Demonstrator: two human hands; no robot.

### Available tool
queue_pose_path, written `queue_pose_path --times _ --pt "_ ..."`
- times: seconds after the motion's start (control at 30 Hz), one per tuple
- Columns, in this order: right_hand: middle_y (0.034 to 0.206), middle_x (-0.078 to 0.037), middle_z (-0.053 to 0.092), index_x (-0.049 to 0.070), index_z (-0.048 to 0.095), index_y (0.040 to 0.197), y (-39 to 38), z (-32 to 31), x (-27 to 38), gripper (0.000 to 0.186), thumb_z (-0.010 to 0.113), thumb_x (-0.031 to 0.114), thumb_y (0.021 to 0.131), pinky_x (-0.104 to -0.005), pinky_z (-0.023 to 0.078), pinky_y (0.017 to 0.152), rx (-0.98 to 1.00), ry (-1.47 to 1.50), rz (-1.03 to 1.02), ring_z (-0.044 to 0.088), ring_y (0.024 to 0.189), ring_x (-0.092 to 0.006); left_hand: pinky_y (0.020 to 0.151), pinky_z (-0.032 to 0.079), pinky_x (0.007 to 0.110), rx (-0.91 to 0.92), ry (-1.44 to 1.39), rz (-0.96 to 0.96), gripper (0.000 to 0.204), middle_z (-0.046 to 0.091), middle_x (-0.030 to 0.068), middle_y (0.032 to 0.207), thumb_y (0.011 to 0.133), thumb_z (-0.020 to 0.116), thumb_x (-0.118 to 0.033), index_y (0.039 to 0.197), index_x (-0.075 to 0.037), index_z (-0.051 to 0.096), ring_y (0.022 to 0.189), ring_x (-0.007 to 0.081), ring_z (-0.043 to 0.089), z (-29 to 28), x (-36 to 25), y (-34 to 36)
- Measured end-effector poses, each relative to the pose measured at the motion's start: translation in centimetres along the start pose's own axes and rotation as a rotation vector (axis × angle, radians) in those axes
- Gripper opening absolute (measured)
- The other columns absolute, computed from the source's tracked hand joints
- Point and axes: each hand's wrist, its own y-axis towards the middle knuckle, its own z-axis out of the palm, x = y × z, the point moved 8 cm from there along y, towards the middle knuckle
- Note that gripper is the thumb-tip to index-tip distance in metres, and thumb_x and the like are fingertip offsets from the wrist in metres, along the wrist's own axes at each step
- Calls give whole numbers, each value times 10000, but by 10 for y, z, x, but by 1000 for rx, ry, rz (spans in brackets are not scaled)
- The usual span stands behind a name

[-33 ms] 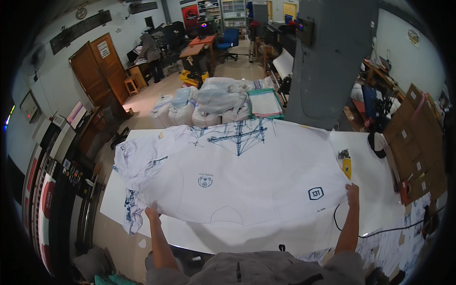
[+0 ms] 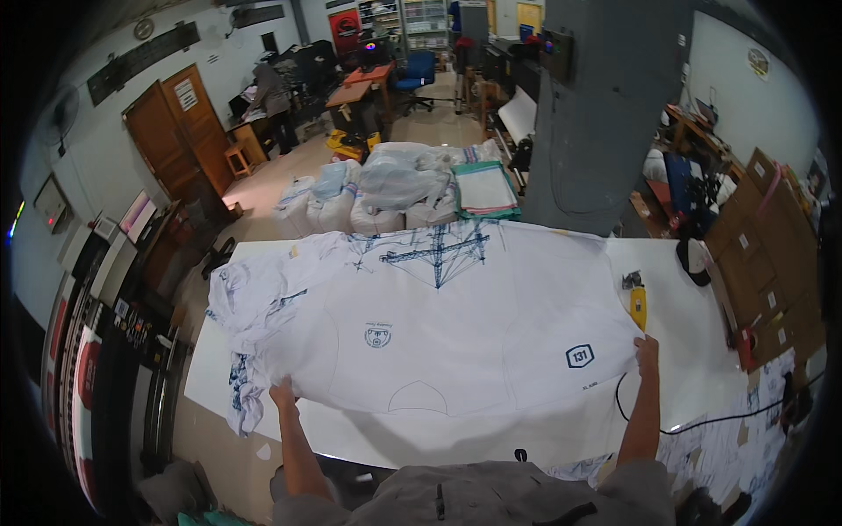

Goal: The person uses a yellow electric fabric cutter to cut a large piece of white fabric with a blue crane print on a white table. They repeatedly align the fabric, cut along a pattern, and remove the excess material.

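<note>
A wide sheet of white printed fabric (image 2: pixel 474 342) lies spread over the white table (image 2: pixel 377 437). It carries blue line drawings, a round emblem, a blue-edged badge and thin curved outlines like garment panels. My left hand (image 2: pixel 283 392) is closed on its near edge at the left, beside a bunched part of the cloth (image 2: pixel 254 294) that hangs over the table's left side. At the right, my right hand (image 2: pixel 647 349) grips the fabric's corner, fingers partly hidden. Just beyond that hand lies a yellow handheld power tool (image 2: pixel 638 307) with a metal head.
A black cord (image 2: pixel 719 427) runs across the table's right side, where a dark cap (image 2: pixel 693 263) lies. Stuffed white sacks (image 2: pixel 377 206) and a grey pillar (image 2: pixel 583 140) stand behind. Cardboard (image 2: pixel 763 263) leans right; a large printer (image 2: pixel 114 351) stands left. Another person (image 2: pixel 274 103) works far back.
The view has shifted very slightly. Both hands keep their hold on the fabric.
</note>
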Motion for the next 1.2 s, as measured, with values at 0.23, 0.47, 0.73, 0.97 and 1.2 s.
queue_pose_path --times 0.23,0.47,0.73,0.97,1.2 --pt "973 -180 749 -18 725 1177 28 -52 -80 358 566 71 868 -390 557 723 -245 -481 -263 702 779 -249 885 562 436 -66 343 187 386 751 234 1146 906 718 -112 1216 113 671 998 355 738 33 39 5" --pt "1222 -251 673 87 660 1312 -33 -49 -51 438 661 158 880 -511 544 996 -256 -916 -20 651 1136 -451 1044 526 527 -173 864 231 622 584 315 1400 911 711 -100 1453 91 473 1231 482 624 -9 7 -57" --pt "1333 -300 566 29 501 1472 69 -32 -58 688 737 371 924 -542 529 1030 -316 -612 50 592 1250 -471 1233 317 574 58 1030 621 849 383 291 1616 914 780 -199 1585 55 326 1517 454 347 121 34 -166" --pt "1340 -299 548 57 316 1590 124 19 -29 851 738 399 936 -567 527 1004 -154 -716 32 595 1223 -478 1270 76 674 247 1387 161 1052 -6 191 1779 1004 463 -742 1694 -33 105 1643 389 0 153 72 -229" --pt "1346 -258 562 126 283 1637 160 -27 -56 840 719 375 964 -559 529 996 -76 -857 -123 607 1204 -460 1234 97 733 311 1380 -37 962 38 125 1790 1013 477 -716 1704 -129 157 1638 389 53 114 90 -249"
